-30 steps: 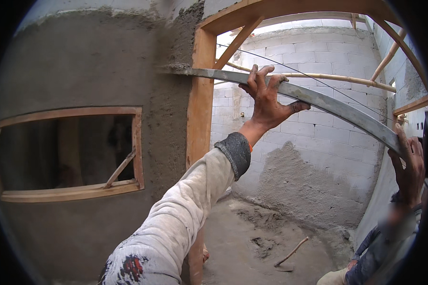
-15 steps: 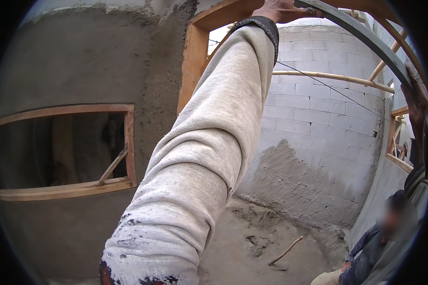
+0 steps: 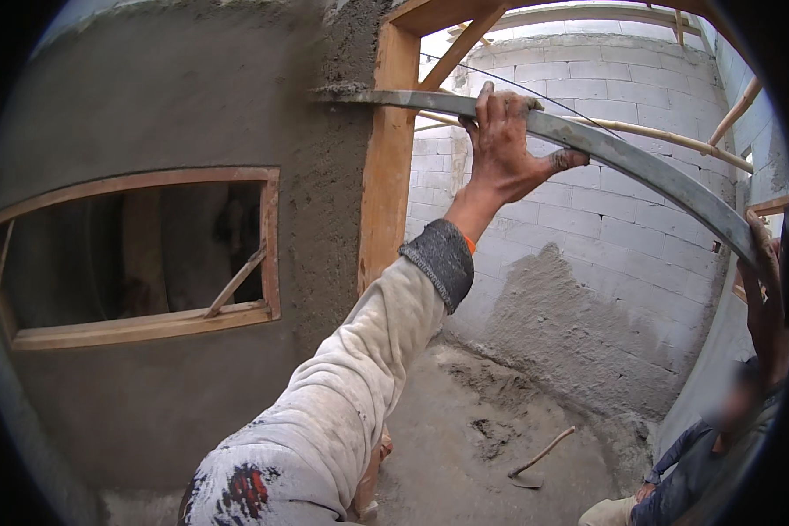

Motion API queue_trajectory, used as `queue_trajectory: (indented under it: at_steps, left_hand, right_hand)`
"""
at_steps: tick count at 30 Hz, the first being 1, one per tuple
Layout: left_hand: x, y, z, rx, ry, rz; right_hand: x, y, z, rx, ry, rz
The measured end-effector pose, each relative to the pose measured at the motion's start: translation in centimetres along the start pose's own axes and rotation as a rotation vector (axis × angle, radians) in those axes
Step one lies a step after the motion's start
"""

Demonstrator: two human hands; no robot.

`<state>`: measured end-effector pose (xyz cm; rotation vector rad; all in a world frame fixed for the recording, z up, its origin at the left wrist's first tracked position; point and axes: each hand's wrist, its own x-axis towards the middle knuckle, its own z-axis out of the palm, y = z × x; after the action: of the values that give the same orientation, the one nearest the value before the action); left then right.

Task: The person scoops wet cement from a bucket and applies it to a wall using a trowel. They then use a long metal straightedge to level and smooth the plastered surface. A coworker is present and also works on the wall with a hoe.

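Observation:
A long grey metal straightedge [image 3: 644, 168] spans the upper right, its left end lying against the fresh grey plaster [image 3: 311, 145] beside a wooden door frame [image 3: 389, 167]. A little wet mortar sits on that end. My left hand [image 3: 504, 151], its back toward me, grips the bar near the frame, fingers over the upper edge and thumb stretched along the lower side. At the far right, my right hand [image 3: 765, 263] holds the other end from the side. Part of that hand is lost at the dark rim.
A wooden window frame [image 3: 145, 336] with a diagonal brace is set in the plastered wall. Behind stand a white block wall [image 3: 605, 206] and a bamboo pole [image 3: 649, 131]. On the floor lies a hoe [image 3: 543, 451]. Someone in dark clothes [image 3: 679, 456] sits lower right.
Both hands and the straightedge have come lower, bringing the bar's left end and my whole left hand into view. My view has also shifted slightly.

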<state>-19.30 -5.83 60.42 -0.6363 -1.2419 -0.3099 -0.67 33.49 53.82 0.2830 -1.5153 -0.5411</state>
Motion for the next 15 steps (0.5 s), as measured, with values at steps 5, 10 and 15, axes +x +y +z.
queue_trajectory:
  at_steps: [5, 10, 15]
  left_hand:
    - [-8.5, 2.7, -1.6, -0.063, 0.038, -0.055]
    - [-1.5, -1.2, -0.4, -0.011, 0.145, 0.074]
    - [10.1, -10.1, 1.3, -0.166, -0.041, 0.058]
  right_hand:
    - [-3.9, -4.0, -1.5, -0.016, 0.031, -0.017]
    - [0.1, -3.2, 0.3, 0.071, 0.049, 0.097]
    - [11.8, -6.8, -1.1, -0.128, 0.061, 0.217]
